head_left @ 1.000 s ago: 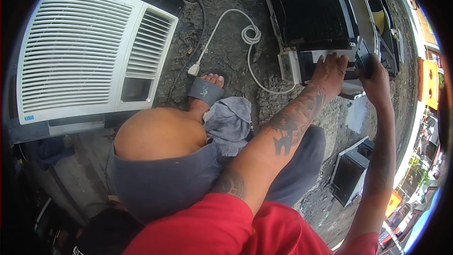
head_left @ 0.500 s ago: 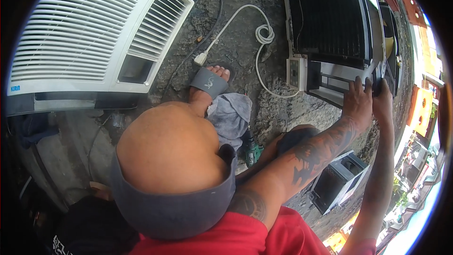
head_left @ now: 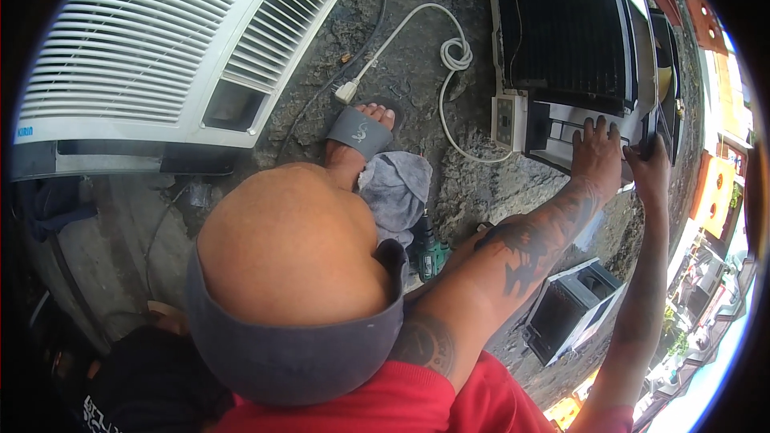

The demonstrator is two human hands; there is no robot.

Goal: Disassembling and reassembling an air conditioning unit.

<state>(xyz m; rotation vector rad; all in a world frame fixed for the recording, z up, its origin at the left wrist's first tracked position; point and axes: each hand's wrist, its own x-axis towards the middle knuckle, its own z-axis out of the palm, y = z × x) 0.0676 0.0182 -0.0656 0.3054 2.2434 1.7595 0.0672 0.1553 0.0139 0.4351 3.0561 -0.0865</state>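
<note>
Rough grey concrete ground (head_left: 417, 88) fills the middle of my view, outdoors, with a blurred street strip bent along the right rim.

My left hand (head_left: 597, 156) lies flat, fingers spread, on the pale front ledge of the dark open air-conditioner chassis (head_left: 561, 32) at upper right. Nothing clamped in that grip; it just presses on the metal. My right hand (head_left: 651, 172) is just beside it, at the chassis's right end. Fingers curl over something there, but I cannot tell what, or whether that grip is closed: the edge hides the fingertips.

A white power cord with plug (head_left: 401, 40) runs coiled from the chassis's small white control box (head_left: 505, 122) across the ground.

Upper left: a white louvred air-conditioner front cover (head_left: 152, 40), cut off by the rim.

Below the cord, a foot in a grey slide sandal (head_left: 358, 132), then a crumpled grey cloth (head_left: 395, 188). A green-and-black power drill (head_left: 429, 252) lies just beside the cloth, half hidden behind a bare rounded belly (head_left: 289, 248) and grey waistband (head_left: 305, 353) that block the centre.

Small grey open box housing (head_left: 569, 305) sits under my left forearm, partly covered. Red shirt (head_left: 385, 409) along the bottom edge.
</note>
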